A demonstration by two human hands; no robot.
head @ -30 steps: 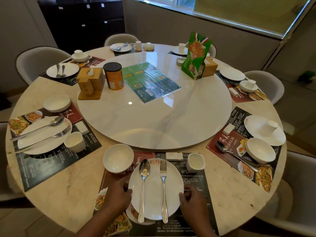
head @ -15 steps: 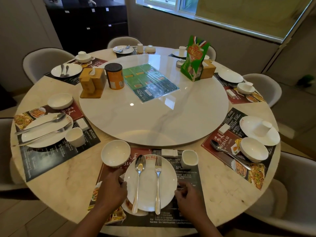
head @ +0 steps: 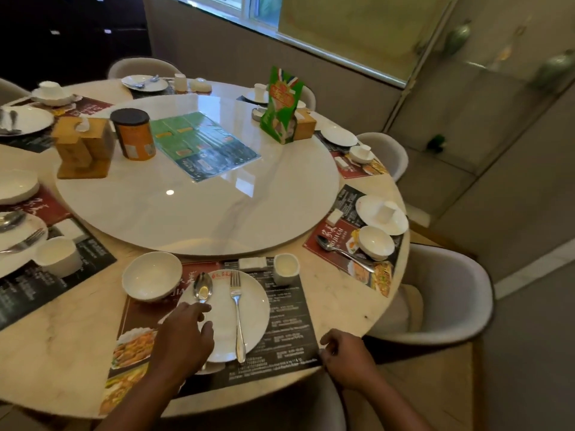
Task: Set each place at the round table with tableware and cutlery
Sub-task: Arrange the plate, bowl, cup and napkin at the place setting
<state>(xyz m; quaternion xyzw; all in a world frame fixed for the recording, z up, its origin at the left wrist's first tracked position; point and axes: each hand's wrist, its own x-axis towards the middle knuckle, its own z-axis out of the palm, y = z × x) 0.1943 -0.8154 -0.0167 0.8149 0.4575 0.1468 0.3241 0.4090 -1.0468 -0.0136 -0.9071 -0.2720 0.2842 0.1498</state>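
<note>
Left hand [head: 183, 337]: fingers loosely apart, resting over spoon [head: 203, 290] handle on plate [head: 249, 309].
Right hand [head: 347, 360]: fingers curled at placemat [head: 289, 331] corner; grip unclear.

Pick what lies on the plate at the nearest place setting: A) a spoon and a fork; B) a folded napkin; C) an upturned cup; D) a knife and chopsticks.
A: a spoon and a fork lie side by side on the plate, the spoon's handle partly under the left hand.
</note>
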